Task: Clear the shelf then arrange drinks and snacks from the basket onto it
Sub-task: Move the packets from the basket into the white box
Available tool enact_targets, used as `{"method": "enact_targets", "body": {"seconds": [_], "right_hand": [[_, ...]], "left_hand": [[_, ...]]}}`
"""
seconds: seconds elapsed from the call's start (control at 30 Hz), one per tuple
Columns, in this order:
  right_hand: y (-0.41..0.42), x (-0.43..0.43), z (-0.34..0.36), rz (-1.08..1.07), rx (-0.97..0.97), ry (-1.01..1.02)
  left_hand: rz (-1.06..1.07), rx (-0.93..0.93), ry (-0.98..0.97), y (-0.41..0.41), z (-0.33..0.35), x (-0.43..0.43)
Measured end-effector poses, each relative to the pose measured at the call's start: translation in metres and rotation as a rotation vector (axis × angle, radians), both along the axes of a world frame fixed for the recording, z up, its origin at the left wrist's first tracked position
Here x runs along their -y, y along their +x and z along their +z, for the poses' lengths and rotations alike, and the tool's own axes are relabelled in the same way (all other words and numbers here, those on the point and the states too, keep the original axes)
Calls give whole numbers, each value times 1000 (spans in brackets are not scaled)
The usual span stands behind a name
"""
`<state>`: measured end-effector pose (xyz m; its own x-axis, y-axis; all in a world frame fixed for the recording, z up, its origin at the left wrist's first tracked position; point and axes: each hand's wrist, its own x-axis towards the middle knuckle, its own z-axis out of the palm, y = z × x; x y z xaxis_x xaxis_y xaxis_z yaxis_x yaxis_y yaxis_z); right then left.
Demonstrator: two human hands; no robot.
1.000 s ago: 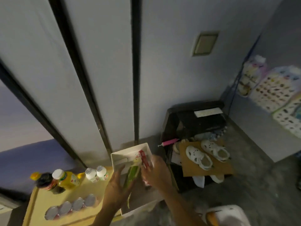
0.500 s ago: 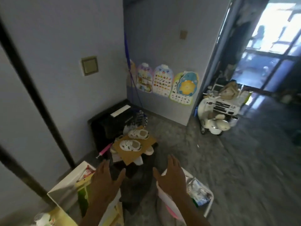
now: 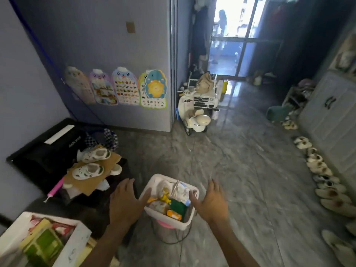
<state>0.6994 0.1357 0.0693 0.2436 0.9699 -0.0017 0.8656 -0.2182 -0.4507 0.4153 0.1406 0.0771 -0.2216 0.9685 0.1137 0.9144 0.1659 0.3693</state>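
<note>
White plastic basket (image 3: 163,219) at centre, set on a pink-rimmed metal stand (image 3: 167,235) on the grey tiled floor (image 3: 240,170). It holds a green packet (image 3: 178,206), an orange packet (image 3: 173,214), a yellow item (image 3: 165,198) and pale wrappers. Your left hand (image 3: 125,203) flanks the basket's left wall, palm down, fingers straight and spread, with nothing in its grasp. Its thumb reaches the rim, though contact cannot be confirmed. Your right hand (image 3: 212,203) flanks the right wall in the same manner, fingers spread and empty, thumb at the rim. Lower left, a white box (image 3: 77,241) contains a green carton (image 3: 44,247) and a red packet (image 3: 61,227). Behind it stands a black cabinet (image 3: 38,157) bearing a cardboard sheet (image 3: 86,186) with white shoes (image 3: 89,170) on top.
</note>
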Motion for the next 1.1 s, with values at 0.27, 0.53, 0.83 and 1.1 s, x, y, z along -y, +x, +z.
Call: {"method": "enact_targets", "body": {"seconds": [0.27, 0.53, 0.83, 1.1], "right_hand": [[15, -14, -42, -14, -41, -120], [-2, -115, -125, -13, 24, -291], [-17, -230, -283, 150, 101, -420], [-5, -269, -453, 396, 218, -444]], "left_hand": [[-91, 28, -13, 53, -40, -28], [-178, 11, -157, 56, -135, -140], [-126, 43, -444, 54, -291, -247], [-164, 64, -545, 58, -441, -298]]}}
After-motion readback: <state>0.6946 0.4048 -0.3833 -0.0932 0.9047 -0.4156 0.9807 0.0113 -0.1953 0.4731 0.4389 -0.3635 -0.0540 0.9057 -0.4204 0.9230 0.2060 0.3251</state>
